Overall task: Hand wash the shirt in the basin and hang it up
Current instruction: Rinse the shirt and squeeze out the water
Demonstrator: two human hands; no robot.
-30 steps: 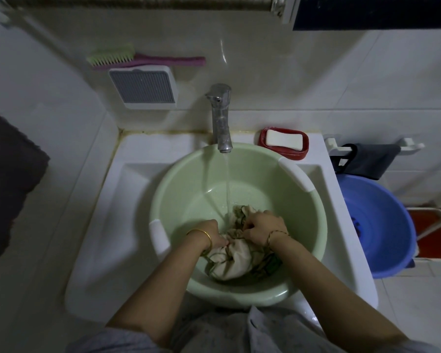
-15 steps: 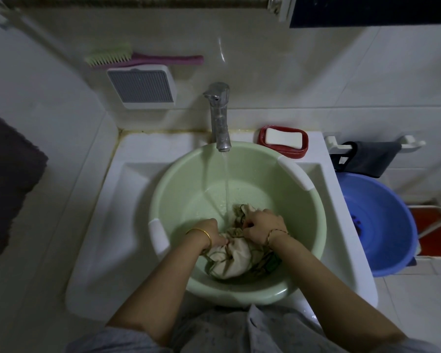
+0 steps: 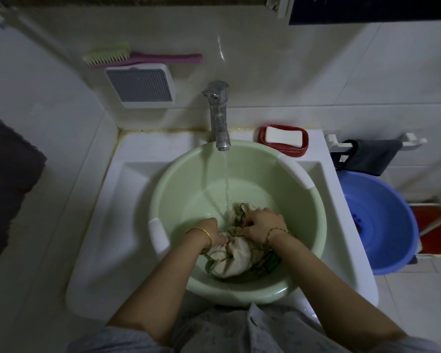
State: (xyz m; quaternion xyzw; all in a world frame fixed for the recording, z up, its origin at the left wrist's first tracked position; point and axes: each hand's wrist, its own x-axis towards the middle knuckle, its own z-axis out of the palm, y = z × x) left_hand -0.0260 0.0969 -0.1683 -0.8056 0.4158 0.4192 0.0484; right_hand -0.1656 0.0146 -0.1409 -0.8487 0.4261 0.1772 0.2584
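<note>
My left hand (image 3: 215, 231) and right hand (image 3: 261, 224) both grip the bunched shirt (image 3: 236, 258); its bulk lies at 6 o'clock of them inside the basin (image 3: 301, 217); both equally near.

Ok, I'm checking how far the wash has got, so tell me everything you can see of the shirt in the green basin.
The shirt is a wet, bunched heap of cream cloth with dark green trim or pattern, its shape hidden by crumpling. It lies at the near side of the green basin, in shallow water. The tap is running, and the stream lands at its far edge. The left hand grips one fold and the right hand grips another. No suds are visible.
</note>
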